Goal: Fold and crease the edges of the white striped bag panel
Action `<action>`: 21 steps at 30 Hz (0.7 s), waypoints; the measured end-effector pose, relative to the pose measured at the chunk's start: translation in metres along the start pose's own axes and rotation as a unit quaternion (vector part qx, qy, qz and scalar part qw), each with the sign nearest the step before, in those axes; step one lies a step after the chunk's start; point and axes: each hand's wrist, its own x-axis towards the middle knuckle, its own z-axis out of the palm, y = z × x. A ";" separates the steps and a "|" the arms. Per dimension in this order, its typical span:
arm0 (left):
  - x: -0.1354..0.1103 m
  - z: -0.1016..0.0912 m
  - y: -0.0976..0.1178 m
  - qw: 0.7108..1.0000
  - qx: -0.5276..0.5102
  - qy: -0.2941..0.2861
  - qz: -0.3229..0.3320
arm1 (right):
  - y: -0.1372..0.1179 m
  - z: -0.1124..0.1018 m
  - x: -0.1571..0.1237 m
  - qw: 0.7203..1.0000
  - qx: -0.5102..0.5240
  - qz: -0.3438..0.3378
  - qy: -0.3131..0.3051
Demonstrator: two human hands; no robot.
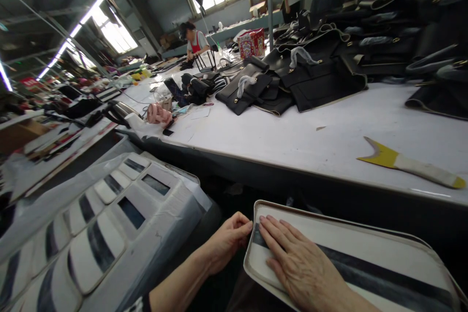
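A long white panel with rounded corners, a dark stripe and a thin raised rim [380, 248] lies low in front of me, at the lower right. My left hand [234, 234] is closed in a pinch at the panel's left end, thumb and forefinger together on its rim. What else may be between those fingertips is hidden. My right hand [300, 258] rests flat on top of the panel, fingers stretched out across the stripe near the left end. The panel's lower edge is partly covered by the right hand and wrist.
Left of me, similar smaller striped pieces [97, 246] lie on a grey-covered stand [157, 222]. Beyond runs a white table [237, 131] with black leather bags [321, 78], a yellow-and-white forked piece [409, 163] and a pink fan [159, 113]. Farther back, a person in a red apron [198, 41] works.
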 end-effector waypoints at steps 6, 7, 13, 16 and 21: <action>0.011 -0.006 0.020 0.995 0.075 -0.041 -0.056 | 0.003 -0.002 0.000 1.000 -0.002 -0.004 0.014; 0.012 -0.006 0.025 0.992 0.091 -0.048 -0.067 | 0.004 -0.002 0.001 1.000 0.000 -0.002 0.017; 0.021 -0.001 0.035 0.975 0.205 -0.058 -0.063 | 0.005 0.001 0.004 1.000 0.024 0.004 0.009; 0.020 0.002 0.023 0.970 0.241 -0.028 0.006 | 0.006 0.001 0.006 0.999 0.034 0.012 0.004; 0.014 0.003 -0.002 0.959 0.259 0.042 0.106 | 0.006 -0.004 0.005 0.998 0.054 0.001 -0.017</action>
